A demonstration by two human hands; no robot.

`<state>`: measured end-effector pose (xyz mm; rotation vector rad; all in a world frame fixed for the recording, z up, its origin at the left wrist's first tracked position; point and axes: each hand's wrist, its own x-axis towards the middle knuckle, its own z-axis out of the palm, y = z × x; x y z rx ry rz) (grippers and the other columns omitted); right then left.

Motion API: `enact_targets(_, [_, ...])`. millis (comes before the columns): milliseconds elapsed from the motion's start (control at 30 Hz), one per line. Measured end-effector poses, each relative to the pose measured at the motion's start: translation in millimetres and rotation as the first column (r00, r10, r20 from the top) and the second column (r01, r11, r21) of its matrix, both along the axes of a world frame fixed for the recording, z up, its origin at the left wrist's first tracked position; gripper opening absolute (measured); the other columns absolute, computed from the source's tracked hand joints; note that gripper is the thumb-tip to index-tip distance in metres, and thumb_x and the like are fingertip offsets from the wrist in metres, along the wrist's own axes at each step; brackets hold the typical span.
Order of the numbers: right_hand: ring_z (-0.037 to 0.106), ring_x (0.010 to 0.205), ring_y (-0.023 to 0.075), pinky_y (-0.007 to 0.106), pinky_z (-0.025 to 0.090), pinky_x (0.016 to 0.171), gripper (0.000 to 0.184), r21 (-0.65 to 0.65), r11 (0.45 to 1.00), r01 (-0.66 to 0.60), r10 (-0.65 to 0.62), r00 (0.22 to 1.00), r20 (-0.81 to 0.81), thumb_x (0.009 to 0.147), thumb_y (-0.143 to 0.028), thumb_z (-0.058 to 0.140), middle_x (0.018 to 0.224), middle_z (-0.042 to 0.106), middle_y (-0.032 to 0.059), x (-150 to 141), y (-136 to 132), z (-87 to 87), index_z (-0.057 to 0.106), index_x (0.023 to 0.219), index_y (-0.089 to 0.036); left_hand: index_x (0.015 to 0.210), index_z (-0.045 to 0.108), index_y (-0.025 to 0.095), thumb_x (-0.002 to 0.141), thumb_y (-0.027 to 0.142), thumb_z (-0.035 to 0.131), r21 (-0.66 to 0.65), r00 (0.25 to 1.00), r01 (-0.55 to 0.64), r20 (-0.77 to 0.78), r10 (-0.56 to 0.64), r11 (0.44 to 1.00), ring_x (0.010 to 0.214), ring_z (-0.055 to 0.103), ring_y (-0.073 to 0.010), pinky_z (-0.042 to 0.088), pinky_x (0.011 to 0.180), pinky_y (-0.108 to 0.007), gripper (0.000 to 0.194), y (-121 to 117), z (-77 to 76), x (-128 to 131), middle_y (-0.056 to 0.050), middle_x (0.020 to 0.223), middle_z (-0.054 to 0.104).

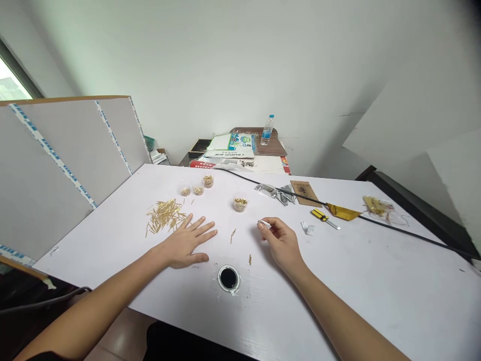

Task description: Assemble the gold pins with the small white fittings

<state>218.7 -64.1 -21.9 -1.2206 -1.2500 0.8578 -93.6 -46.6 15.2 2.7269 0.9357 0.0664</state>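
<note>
A plain pale wall [210, 60] rises behind the white surface [406, 276]; a bright window [11, 82] shows at the upper left; a grey panel [30, 170] with blue-and-white strips [56, 159] stands along the surface's left edge; pale, shiny floor [126, 331] shows below.

Taken from the middle of the tabletop [376, 281], which is smooth and white with a soft sheen, the golden pins [165, 215] at nine o'clock look like bright, polished metal. At twelve stands a tub [239, 205] of clear, shiny plastic. The pouches [287, 196] at two are crinkled, silvery and foil-like; the brown card [310, 199] beyond them is matt. At three, the screwdriver [320, 215] pairs a yellow-and-black plastic handle with a shiny metal shaft, beside glossy golden film [342, 211]. The white scrap [264, 223] in the right hand [280, 240] is probably paper, though too small to be sure.
</note>
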Motion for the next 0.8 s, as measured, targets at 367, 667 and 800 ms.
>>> enact_targets(367, [0.052, 0.058, 0.0148, 0.029, 0.044, 0.056, 0.038, 0.034, 0.999, -0.015, 0.015, 1.000, 0.002, 0.081, -0.056, 0.070, 0.066, 0.058, -0.0004, -3.5, 0.5, -2.2, 0.067, 0.088, -0.019, 0.160, 0.026, 0.028, 0.092, 0.072, 0.045, 0.213, 0.993, -0.033, -0.107, 0.057, 0.977, 0.154, 0.011, -0.0393, 0.000, 0.121, -0.063, 0.083, 32.7, 6.8, -31.2, -0.010, 0.163, 0.033])
enact_targets(667, [0.049, 0.056, 0.0108, 0.025, 0.041, 0.054, 0.043, 0.043, 0.942, 0.333, -0.292, 0.876, -0.383, 0.076, -0.055, 0.077, 0.067, 0.056, -0.0031, 20.7, 19.6, 13.1, 0.063, 0.096, -0.019, 0.112, 0.071, 0.018, 0.101, 0.024, 0.045, 0.192, 0.979, -0.026, 0.205, -0.014, 0.981, 0.102, 0.061, -0.0236, 0.048, 0.093, -0.038, 0.029, 33.7, 17.0, 84.2, -0.010, 0.106, 0.071])
enact_targets(800, [0.046, 0.056, 0.0102, 0.025, 0.040, 0.055, 0.043, 0.046, 0.886, 0.461, -0.399, 0.811, -0.428, 0.073, -0.053, 0.079, 0.066, 0.052, -0.0049, 41.6, 30.2, 11.5, 0.063, 0.093, -0.019, 0.101, 0.076, 0.017, 0.094, 0.019, 0.057, 0.160, 0.973, -0.051, 0.229, 0.013, 0.986, 0.101, 0.059, -0.0268, 0.047, 0.093, -0.040, 0.020, 41.0, 4.5, 137.0, -0.011, 0.101, 0.068])
